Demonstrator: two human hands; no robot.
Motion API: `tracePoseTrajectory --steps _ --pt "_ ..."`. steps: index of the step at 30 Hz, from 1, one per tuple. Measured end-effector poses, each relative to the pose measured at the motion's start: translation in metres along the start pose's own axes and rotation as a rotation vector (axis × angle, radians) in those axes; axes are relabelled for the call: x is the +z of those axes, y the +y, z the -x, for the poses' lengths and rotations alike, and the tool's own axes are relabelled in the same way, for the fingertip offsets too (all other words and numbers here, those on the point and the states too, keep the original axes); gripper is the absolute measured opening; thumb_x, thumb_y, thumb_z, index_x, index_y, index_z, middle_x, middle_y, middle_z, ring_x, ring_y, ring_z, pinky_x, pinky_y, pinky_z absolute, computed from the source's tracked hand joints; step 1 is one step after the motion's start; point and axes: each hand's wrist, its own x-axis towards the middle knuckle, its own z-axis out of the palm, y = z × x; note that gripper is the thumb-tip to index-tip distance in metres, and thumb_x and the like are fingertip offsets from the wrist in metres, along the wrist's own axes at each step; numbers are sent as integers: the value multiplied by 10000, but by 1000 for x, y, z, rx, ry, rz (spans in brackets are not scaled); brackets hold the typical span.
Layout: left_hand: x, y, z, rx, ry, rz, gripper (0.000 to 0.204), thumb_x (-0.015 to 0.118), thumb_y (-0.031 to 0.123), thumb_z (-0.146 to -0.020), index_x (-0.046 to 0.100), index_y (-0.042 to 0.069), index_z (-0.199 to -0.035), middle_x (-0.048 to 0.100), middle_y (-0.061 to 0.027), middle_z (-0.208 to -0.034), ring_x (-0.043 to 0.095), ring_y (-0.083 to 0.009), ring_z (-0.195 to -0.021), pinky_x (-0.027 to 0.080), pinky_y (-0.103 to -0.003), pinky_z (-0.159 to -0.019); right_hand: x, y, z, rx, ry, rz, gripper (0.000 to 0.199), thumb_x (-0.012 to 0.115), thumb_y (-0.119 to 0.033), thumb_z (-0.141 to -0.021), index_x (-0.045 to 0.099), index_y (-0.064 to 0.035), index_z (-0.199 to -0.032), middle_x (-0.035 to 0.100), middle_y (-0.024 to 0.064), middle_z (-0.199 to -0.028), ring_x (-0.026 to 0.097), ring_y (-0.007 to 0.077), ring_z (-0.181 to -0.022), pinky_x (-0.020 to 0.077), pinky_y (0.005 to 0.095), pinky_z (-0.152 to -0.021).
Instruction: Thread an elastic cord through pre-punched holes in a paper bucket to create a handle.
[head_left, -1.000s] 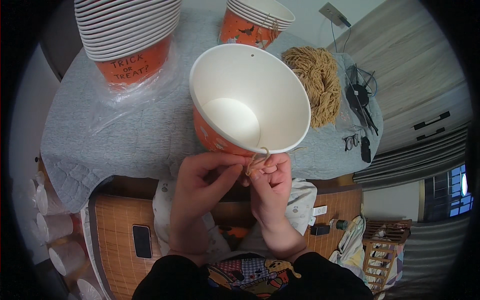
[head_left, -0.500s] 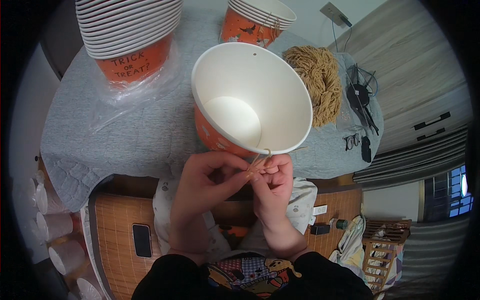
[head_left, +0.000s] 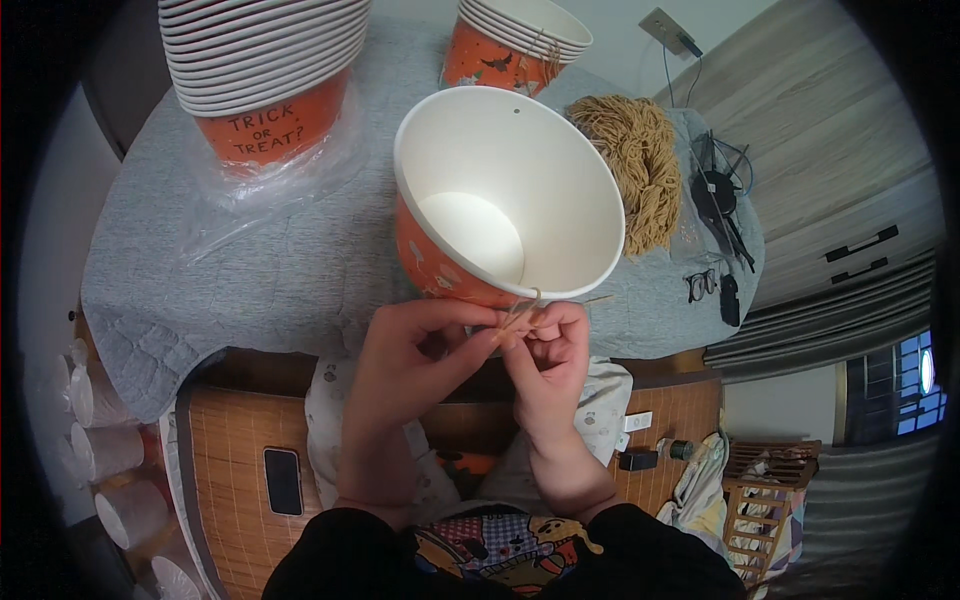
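Both hands pinch a thin tan string (head_left: 522, 312) at the near rim of the orange paper bucket (head_left: 505, 200), tilted on the table (head_left: 250, 270); left hand (head_left: 420, 350) & right hand (head_left: 545, 355) closed narrow; string may slip from the hole, grip is v. small.

Orange paper bucket (head_left: 440, 262) with white inside, tan twine bundle (head_left: 632, 160), grey quilted tablecloth (head_left: 200, 290)

Orange paper bucket with white interior (head_left: 520, 180), empty, tilted with its mouth toward the camera, resting on grey cloth. Thin tan twine (head_left: 522, 312) loops over its near rim.
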Motion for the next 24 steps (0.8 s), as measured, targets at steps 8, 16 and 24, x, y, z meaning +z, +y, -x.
tracePoseTrajectory --steps 8,16,24 --pt "4 9 6 -24 -107 211 77 714 13 -794 700 5 -869 497 82 -608 405 6 -576 284 -190 -516 -2 -22 4 -293 -29 239 363 601 101 -839 382 -50 -1085 614 166 -1020 589 182 -938 455 291 -885" --pt "6 -3 0 -96 -265 539 40 718 28 -811 679 28 -807 520 77 -638 424 6 -599 281 -186 -534 12 -56 -16 -38 -103 245 402 668 57 -832 389 -18 -1111 670 76 -938 612 106 -851 466 237 -818" --pt "8 -11 0 -80 -292 539 38 714 52 -830 697 19 -838 540 72 -641 431 6 -595 288 -187 -530 15 -55 -21 -113 -3 329 445 716 41 -800 395 -37 -1099 677 80 -824 636 136 -818 485 258 -790"
